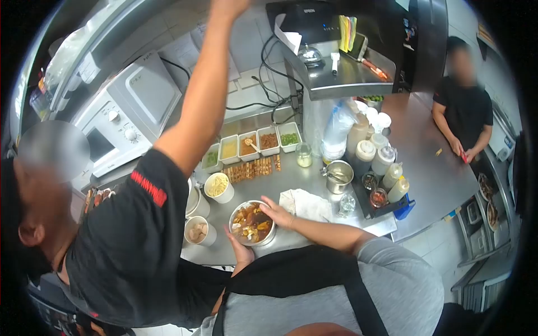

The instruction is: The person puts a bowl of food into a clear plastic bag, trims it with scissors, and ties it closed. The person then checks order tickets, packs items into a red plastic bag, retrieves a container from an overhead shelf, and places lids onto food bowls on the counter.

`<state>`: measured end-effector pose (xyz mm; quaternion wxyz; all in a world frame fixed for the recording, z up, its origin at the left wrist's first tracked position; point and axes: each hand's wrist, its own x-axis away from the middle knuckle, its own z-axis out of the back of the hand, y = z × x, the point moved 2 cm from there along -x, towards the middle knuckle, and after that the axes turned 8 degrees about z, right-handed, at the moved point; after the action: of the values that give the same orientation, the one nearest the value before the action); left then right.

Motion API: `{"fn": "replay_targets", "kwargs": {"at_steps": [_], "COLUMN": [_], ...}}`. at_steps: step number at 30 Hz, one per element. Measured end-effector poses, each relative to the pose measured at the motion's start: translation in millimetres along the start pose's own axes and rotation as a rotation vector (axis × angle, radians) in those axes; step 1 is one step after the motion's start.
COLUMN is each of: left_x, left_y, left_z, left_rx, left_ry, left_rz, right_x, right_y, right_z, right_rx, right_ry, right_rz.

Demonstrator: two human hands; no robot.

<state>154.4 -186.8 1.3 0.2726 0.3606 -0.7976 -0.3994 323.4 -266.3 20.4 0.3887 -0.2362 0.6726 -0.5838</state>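
Observation:
A round white bowl (267, 239) of dark brown soup with yellow and brown pieces stands at the counter's near edge. My left hand (242, 252) cups its lower left side. On its upper right rim rests my right hand (276, 213), fingers stretched along the edge. Left of the bowl are a white tub of pale yellow strips (218, 186) and a white tub of pale chunks (198, 231). A crumpled white cloth (307, 206) lies to the right of my right hand.
Food trays (230, 149) line the back. A metal pot (338, 177), crumpled clear plastic (347, 205) and sauce bottles (399, 189) stand right. A co-worker's raised arm (196, 106) crosses on the left, before a microwave (124, 115). Another person (462, 106) stands far right.

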Motion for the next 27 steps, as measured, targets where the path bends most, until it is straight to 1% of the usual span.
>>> {"fn": "replay_targets", "kwargs": {"at_steps": [1, 2, 3, 5, 6, 7, 8, 9, 11, 14, 17, 20, 24, 26, 27], "left_x": [-1, -2, 0, 15, 24, 33, 40, 45, 53, 58, 63, 73, 77, 76, 74], "left_y": [1, 1, 11, 31, 41, 49, 55, 58, 65, 80, 90, 103, 117, 121, 125], "left_z": [7, 14, 15, 18, 18, 19, 19, 19, 20, 15, 22, 23, 14, 10, 8], "left_rx": [-0.001, -0.003, -0.080, -0.345, -0.506, -0.639, -0.727, -0.785, -0.848, -0.886, -0.916, -0.923, -0.859, -0.885, -0.899], "left_ry": [0.010, 0.021, 0.039, 0.031, 0.019, 0.001, -0.019, -0.043, -0.063, -0.063, -0.049, 0.002, 0.026, -0.002, -0.018], "left_rz": [-0.072, -0.144, -0.214, -0.332, -0.387, -0.443, -0.493, -0.539, -0.618, -0.710, -0.763, -0.714, -0.691, -0.725, -0.749], "right_x": [-1, -7, -15, -46, -58, -81, -109, -139, -168, -170, -180, -182, -189, -179, -180], "right_y": [-12, -29, -57, -99, -135, -151, -163, -169, -190, -228, -220, -220, -222, -219, -217], "right_z": [7, 25, 49, 101, 125, 146, 167, 191, 221, 228, 254, 262, 252, 247, 251], "right_rx": [0.113, 0.307, 0.508, 0.804, 0.808, 0.819, 1.104, 1.313, 1.518, 1.467, 1.476, 1.523, 1.574, 1.556, 1.546], "right_ry": [0.054, 0.095, 0.131, 0.388, 0.455, 0.521, 0.623, 0.632, 0.685, 0.790, 0.726, 0.678, 0.707, 0.663, 0.673], "right_rz": [0.048, 0.211, 0.372, 0.615, 0.658, 0.655, 0.767, 0.426, 0.421, 0.501, 0.699, 0.674, 0.847, 0.691, 0.698]}}
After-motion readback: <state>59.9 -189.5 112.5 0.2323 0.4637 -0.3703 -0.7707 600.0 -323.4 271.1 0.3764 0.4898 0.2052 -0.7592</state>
